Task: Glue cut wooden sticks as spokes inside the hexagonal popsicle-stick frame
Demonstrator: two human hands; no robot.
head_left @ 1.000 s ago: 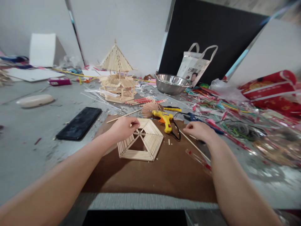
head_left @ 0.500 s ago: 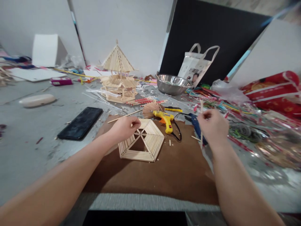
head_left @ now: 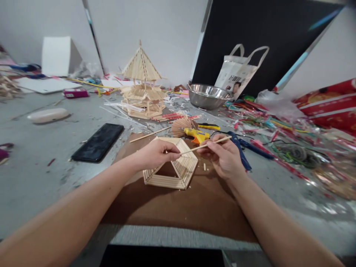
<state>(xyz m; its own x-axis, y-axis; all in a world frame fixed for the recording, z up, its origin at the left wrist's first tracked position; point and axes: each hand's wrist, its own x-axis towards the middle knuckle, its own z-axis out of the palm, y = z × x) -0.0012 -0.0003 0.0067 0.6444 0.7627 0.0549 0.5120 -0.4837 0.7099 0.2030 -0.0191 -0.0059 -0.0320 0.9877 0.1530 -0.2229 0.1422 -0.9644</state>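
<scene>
On the left of the grey table (head_left: pixel 36 148), a black phone (head_left: pixel 98 142) is laid flat, with a white oval object (head_left: pixel 48 115) placed beyond it. Farther back, a purple box (head_left: pixel 75 93) is set near flat white sheets (head_left: pixel 44 85), and an upright white panel (head_left: pixel 56 56) is stood behind them. At the far side, a steel bowl (head_left: pixel 210 97) is placed before a white handled bag (head_left: pixel 229 72) — both are backed by a large black board (head_left: pixel 272 40). On the right, a red patterned package (head_left: pixel 329 107) is seen beside a crumpled clear bag (head_left: pixel 268 99) — a greenish coil (head_left: pixel 292 152) is left nearer, among scattered plastic wrappings.
</scene>
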